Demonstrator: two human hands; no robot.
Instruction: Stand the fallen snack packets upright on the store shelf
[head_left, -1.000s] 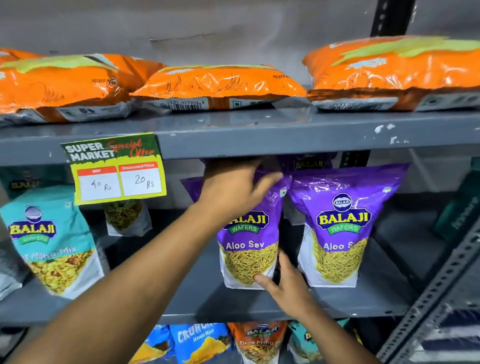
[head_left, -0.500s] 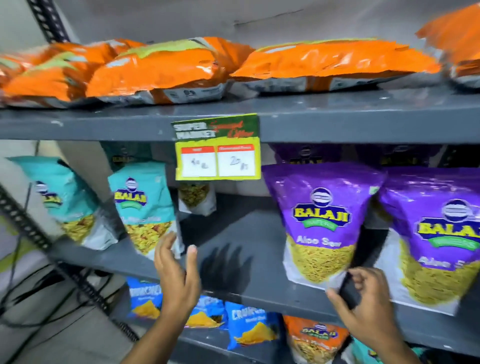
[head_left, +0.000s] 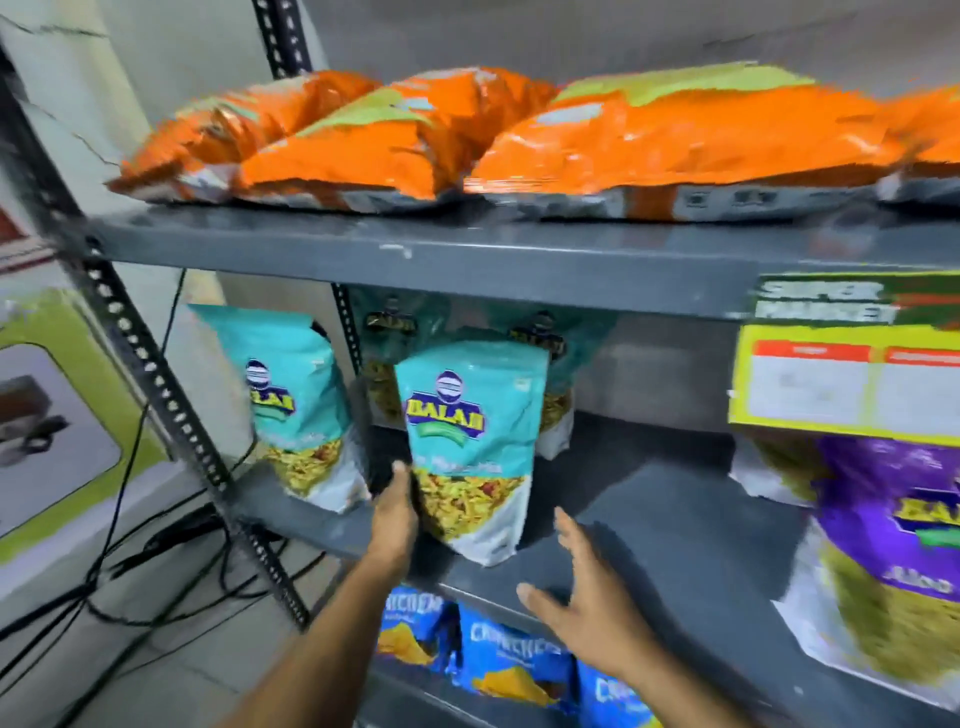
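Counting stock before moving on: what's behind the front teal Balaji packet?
Behind the front teal Balaji packet, two more teal packets stand against the back wall; their lower parts are covered.

A grey metal shelving rack (head_left: 467, 260) stands against a pale cracked wall (head_left: 78, 78). Left of the rack, black cables (head_left: 130, 571) trail over the tiled floor (head_left: 156, 670).

- Top-shelf packets (head_left: 675, 140): orange, green patches, grey bottom seams.
- Mix pouch (head_left: 467, 415): teal, white base.
- Aloo Sev pouch (head_left: 893, 499): purple.
- Chip bags (head_left: 514, 660): blue.
- Shelf (head_left: 467, 260): dark grey.
- Price tag (head_left: 841, 384): yellow-green, red-headed white boxes.
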